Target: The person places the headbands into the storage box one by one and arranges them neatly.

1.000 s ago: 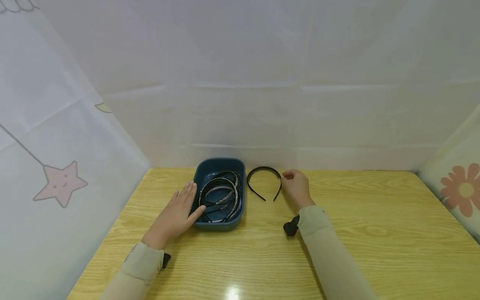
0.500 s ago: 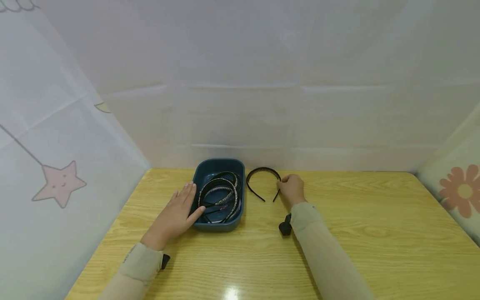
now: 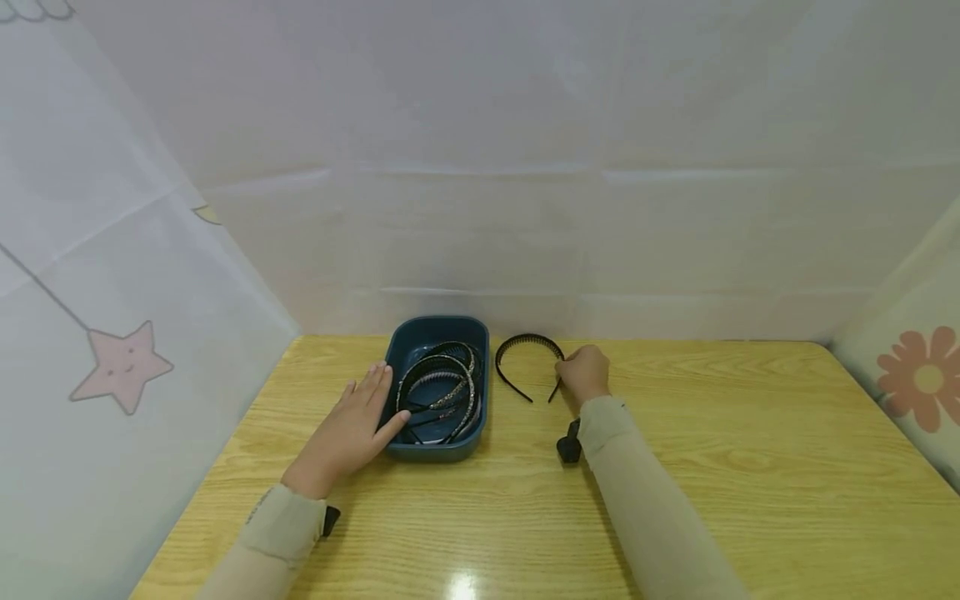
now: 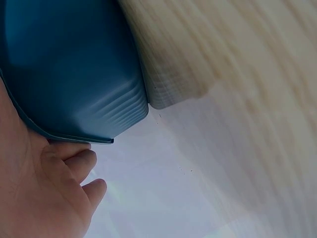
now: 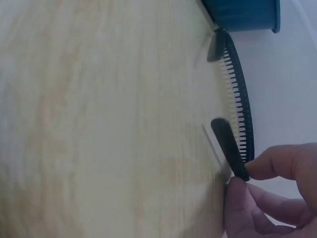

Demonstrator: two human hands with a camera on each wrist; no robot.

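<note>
A blue rectangular basin (image 3: pixel 437 453) stands at the back of the table with several dark headbands (image 3: pixel 474 392) inside, some with glittery bands. My left hand (image 3: pixel 348 429) rests on its left rim, fingers straight and thumb reaching over the near-left edge. In the left wrist view the palm lies along the rim of the basin (image 4: pixel 74 64). Right of the basin, a black toothed headband (image 3: pixel 529 337) lies on the table, its two ends toward me. My right hand (image 3: pixel 587 373) pinches its right arm between thumb and fingers, as the right wrist view shows on the headband (image 5: pixel 242 99).
The wood-grain table (image 3: pixel 480 517) extends to both sides and toward me. A pale cloth backdrop (image 3: pixel 480 250) rises right behind the basin and headband. Cloth with a printed star (image 3: pixel 122 367) hangs at left, and one with a flower (image 3: pixel 928 379) at right.
My right hand has moved slightly left from the headband's side and now pinches its right arm. The headband has hardly shifted. The left hand and basin have stayed put.
</note>
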